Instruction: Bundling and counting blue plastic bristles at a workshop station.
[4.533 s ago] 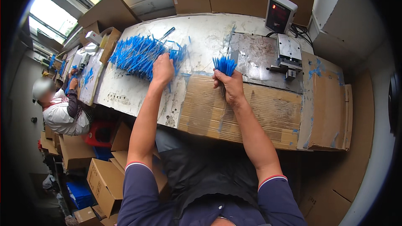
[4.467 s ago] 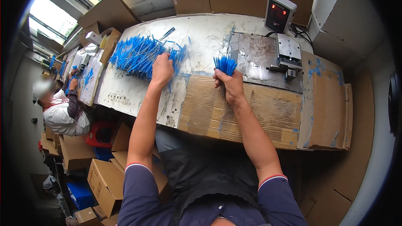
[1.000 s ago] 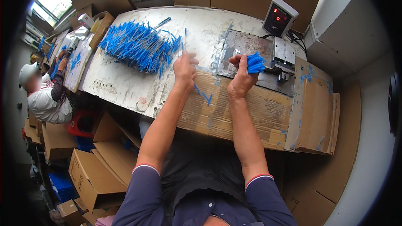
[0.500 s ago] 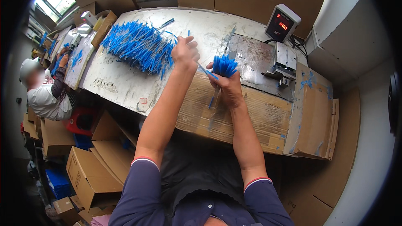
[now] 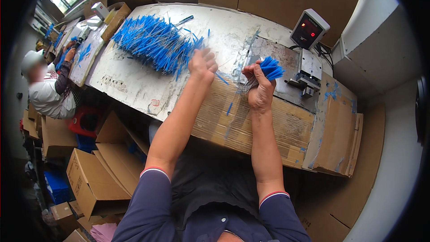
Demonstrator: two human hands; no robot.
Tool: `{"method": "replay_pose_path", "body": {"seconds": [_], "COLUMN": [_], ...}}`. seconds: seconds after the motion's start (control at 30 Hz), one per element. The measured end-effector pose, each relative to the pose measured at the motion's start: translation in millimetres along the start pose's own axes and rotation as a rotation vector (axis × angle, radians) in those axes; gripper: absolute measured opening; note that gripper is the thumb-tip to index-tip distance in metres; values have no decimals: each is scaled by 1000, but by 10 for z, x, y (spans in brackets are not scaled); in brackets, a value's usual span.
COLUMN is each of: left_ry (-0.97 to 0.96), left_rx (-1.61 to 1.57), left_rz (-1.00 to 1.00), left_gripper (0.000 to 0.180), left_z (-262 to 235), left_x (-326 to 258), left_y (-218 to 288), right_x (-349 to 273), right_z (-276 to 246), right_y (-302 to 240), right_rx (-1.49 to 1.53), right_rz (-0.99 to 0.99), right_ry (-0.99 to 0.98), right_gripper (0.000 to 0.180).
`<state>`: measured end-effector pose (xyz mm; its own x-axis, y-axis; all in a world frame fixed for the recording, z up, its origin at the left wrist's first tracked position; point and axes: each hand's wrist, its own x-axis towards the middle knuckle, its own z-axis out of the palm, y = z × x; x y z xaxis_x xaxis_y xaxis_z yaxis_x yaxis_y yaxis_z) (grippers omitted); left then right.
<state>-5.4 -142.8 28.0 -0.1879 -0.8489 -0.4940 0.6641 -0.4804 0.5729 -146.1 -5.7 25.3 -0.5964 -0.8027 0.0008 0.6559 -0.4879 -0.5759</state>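
Observation:
My right hand (image 5: 260, 88) is closed round a bundle of thin strands with blue ends (image 5: 271, 68). The blue ends fan out above the fist, tilted right, and pale stems come out below. Left of it, my left hand (image 5: 203, 66) hovers by the near right end of a big heap of similar blue-and-pale strands (image 5: 152, 42). Its fingers look curled but are smeared by motion, so I cannot make out whether a strand is in them. Stray blue pieces (image 5: 229, 109) lie on the cardboard sheet (image 5: 215, 107) between my forearms.
A metal plate with a small clamp-like device (image 5: 309, 69) sits right of my right hand, a red-digit display box (image 5: 310, 28) behind it. A dark pen-like tool (image 5: 184, 19) lies beyond the heap. At left, a co-worker (image 5: 49, 85) sits at another bench; open cartons (image 5: 96, 181) stand below.
My right hand has moved right with its bundle and turned, tilting the blue ends rightward. The left hand is farther from it, still near the heap. The display's digits have changed.

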Motion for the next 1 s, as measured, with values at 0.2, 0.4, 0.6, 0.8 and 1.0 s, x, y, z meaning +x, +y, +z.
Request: {"method": "replay_pose_path", "body": {"seconds": [0.2,0.4,0.6,0.8,1.0], "left_ry": [-164,-122,-38,-106,-356], "left_rx": [-403,-417,-222,1025,1827], "left_rz": [-106,-67,-51,600,1121], "left_gripper": [58,54,36,21,21], "left_z": [-148,-31,-69,-493,-653], "left_x": [115,-74,-277,-783,-1366], "left_y": [47,-437,-584,-252,-289], "right_x": [-140,-175,-88,100,-17], "right_z": [51,35,1,-92,14], "right_y": [128,200,202,-155,1], "right_rx": [-242,-161,-64,41,-498], "right_rz": [301,231,161,-88,-333], "right_ry": [-163,-111,49,59,-40], "right_gripper": [32,24,18,12,15]}}
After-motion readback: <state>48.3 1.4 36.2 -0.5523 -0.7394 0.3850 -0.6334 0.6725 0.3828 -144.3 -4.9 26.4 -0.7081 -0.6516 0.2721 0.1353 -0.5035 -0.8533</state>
